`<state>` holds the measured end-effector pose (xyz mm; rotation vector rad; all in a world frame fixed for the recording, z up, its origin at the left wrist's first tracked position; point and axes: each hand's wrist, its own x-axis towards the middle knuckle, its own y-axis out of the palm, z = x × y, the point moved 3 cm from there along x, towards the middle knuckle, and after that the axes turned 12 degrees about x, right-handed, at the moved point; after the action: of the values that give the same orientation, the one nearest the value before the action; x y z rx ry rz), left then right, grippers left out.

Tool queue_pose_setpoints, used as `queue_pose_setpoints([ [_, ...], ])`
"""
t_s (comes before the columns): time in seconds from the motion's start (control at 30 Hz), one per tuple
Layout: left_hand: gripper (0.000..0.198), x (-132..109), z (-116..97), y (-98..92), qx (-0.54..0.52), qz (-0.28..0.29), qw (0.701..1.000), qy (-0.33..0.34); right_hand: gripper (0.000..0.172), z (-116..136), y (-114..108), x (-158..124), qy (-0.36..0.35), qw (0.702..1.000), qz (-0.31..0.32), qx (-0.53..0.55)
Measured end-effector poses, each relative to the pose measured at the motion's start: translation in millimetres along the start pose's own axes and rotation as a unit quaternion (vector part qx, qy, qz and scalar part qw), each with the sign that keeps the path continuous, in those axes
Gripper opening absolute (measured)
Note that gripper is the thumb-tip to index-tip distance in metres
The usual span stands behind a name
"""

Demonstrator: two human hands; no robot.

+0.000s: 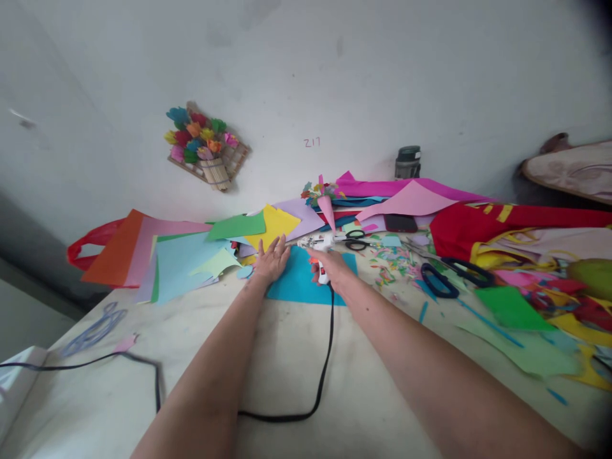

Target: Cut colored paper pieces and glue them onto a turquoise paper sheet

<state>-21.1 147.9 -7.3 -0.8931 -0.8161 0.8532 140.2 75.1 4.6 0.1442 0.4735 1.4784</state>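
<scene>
A blue paper sheet lies on the table in front of me. My left hand rests at its upper left edge, fingers spread and nothing held. Over the sheet's right part, my right hand is closed around a white glue gun with an orange trigger. A black cord runs from the gun's handle toward me. The nozzle points to the upper left, and its tip is too small to make out. Black-handled scissors lie just beyond my right hand.
Coloured paper sheets are piled at the left. Paper scraps, large scissors and red cloth cover the right side. A pink paper cone, a phone and a dark-lidded bottle are along the wall.
</scene>
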Motion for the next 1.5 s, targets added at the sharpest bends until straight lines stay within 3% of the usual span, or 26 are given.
queue_pose_setpoints([
  [0.27, 0.05, -4, -5, -7.1, -0.007, -0.036, 0.999, 0.002, 0.025, -1, -2, 1, 0.0, 1.0, -0.01, 0.005],
  [0.47, 0.05, -13, 17, -4.7, -0.051, -0.019, 0.995, -0.083, 0.027, -3, -3, 6, 0.0, 1.0, -0.009, 0.013],
  [0.73, 0.045, -41, 12, -9.8, 0.009, -0.006, 1.0, -0.023, 0.028, -3, -4, 4, -0.003, 1.0, -0.019, 0.003],
  [1.0, 0.046, -46, 3, -14.4, 0.011, -0.032, 0.999, -0.016, 0.029, -2, -5, 4, -0.006, 1.0, -0.023, -0.007],
  [1.17, 0.047, -49, -6, -25.7, 0.039, -0.079, 0.995, 0.04, 0.029, -3, -4, 4, -0.02, 0.999, -0.025, -0.012],
  [1.27, 0.049, -48, -5, -24.9, 0.039, -0.067, 0.995, 0.056, 0.028, -3, -3, 2, -0.018, 0.999, -0.027, -0.012],
  [1.37, 0.048, -47, 6, -17.2, 0.017, -0.013, 1.0, 0.02, 0.028, -2, -3, 1, -0.013, 1.0, -0.021, -0.005],
  [1.5, 0.049, -50, 24, -8.1, -0.028, 0.044, 0.993, -0.102, 0.027, -2, -3, 2, -0.016, 1.0, -0.018, -0.002],
])
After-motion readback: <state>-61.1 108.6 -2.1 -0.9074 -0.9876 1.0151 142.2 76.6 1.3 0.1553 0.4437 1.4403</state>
